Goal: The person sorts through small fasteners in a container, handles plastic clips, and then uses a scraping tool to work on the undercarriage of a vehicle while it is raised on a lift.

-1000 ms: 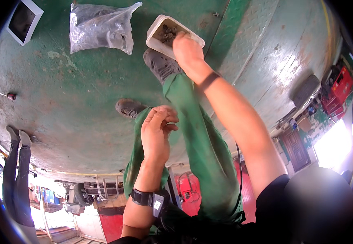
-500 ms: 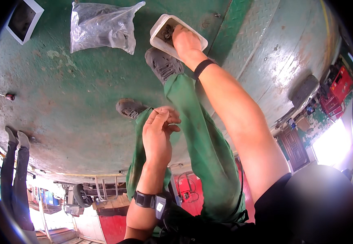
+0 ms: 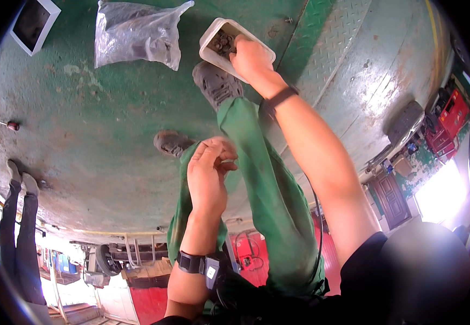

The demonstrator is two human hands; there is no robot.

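A white plastic tub [image 3: 211, 39] with dark small metal parts [image 3: 223, 44] in it, perhaps nuts or washers, stands on the floor beyond my grey shoe. My right hand [image 3: 252, 60] reaches down inside it, fingers bent together among the parts; what they pinch, if anything, is hidden. Above my green trouser leg hovers my left hand [image 3: 208, 168], its fingers curled in toward the thumb. Whatever it may hold cannot be made out.
A clear plastic bag [image 3: 137, 35] of dark items lies left of the tub. Farther left are a white open box [image 3: 34, 24] and a screwdriver [image 3: 12, 125]. Another person's legs [image 3: 21, 216] show at the far left. A tread-plate strip [image 3: 327, 49] crosses the green floor.
My right hand has risen slightly and drawn back within the tub, so more of the metal parts show. My left hand has shifted a little to the left, still curled.
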